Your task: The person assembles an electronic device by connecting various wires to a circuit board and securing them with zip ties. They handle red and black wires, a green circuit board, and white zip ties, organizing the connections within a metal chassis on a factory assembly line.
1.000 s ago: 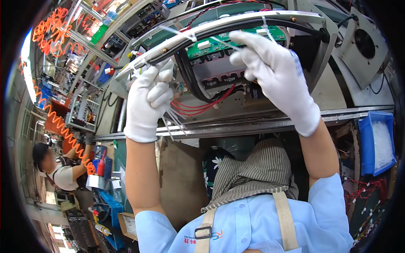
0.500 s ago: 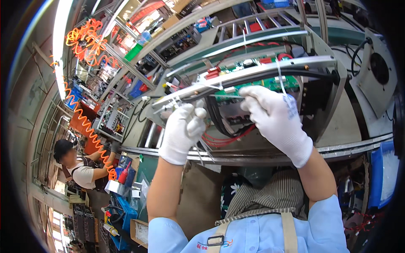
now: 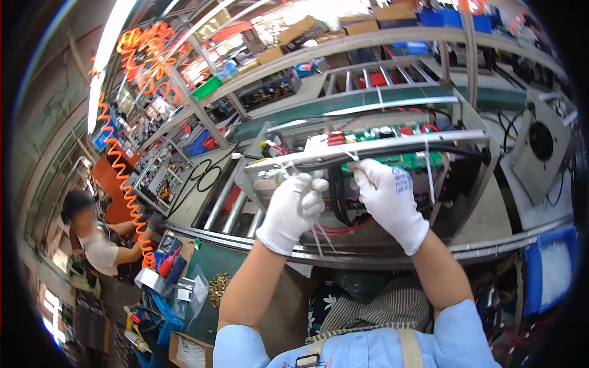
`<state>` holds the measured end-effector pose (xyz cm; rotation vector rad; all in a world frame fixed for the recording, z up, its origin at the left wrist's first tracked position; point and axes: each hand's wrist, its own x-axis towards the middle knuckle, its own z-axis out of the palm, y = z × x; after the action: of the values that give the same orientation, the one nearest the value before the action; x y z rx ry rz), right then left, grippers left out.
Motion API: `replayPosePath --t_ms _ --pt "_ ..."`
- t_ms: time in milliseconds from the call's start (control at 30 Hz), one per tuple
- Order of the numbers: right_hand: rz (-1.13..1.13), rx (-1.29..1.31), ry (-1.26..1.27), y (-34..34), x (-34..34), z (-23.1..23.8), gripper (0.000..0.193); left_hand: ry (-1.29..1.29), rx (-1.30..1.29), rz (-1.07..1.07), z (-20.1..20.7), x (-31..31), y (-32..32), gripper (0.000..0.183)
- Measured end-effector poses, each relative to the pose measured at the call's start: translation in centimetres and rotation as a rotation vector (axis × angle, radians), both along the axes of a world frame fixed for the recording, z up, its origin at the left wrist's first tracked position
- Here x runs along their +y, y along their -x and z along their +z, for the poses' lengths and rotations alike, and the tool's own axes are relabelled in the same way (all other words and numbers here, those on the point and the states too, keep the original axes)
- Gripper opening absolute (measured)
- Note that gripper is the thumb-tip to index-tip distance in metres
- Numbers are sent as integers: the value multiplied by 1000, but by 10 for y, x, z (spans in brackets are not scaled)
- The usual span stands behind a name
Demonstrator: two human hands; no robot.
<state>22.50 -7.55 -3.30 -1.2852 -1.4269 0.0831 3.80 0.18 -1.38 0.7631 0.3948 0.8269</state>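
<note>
A metal equipment chassis (image 3: 423,138) with green circuit boards (image 3: 423,161) lies across the bench in front of me. Black cables (image 3: 334,161) run along its near rail, and a black bundle bends down between my hands. My left hand (image 3: 293,211), in a white glove, is closed on white cable ties (image 3: 320,238), whose tails hang below it. My right hand (image 3: 391,199), gloved too, pinches at a white cable tie (image 3: 351,154) on the black cables; its fingers partly hide the tie. Another cable tie (image 3: 429,168) loops around the rail farther right.
Rollers (image 3: 234,213) lie left of the chassis. A panel with a round fan (image 3: 541,141) stands to the right, beside a blue bin (image 3: 555,270). Orange coiled hose (image 3: 119,165) hangs at the left, near another person (image 3: 101,242). Brass-coloured small parts (image 3: 219,287) sit on the green surface.
The view has shifted, so the chassis sits lower. My hands have come closer together. The tie stretched toward my right hand earlier now shows as a short end by its fingertips.
</note>
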Motion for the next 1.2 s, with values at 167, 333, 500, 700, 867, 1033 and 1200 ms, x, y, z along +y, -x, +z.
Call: replayPosePath --t_ms 167,333,500,700,867,1033,1200 --pt "-70 9 -37 19 -2 2 10 -94 30 242 -7 -13 -10 7" --pt "190 416 45 22 -5 -3 13 -205 34 271 -11 -36 -11 6" --pt "323 532 152 27 0 -1 16 -1189 421 697 -27 -29 -11 20" --pt "469 610 239 8 -7 3 22 -1226 856 418 16 -30 -21 17" --pt "431 703 210 14 -10 3 21 -1211 776 303 26 -27 -1 22" --pt "447 700 218 12 -6 0 21 -1047 871 121 46 -37 9 24" --pt "466 718 210 13 -10 2 20 -1250 1035 366 31 -28 2 12"
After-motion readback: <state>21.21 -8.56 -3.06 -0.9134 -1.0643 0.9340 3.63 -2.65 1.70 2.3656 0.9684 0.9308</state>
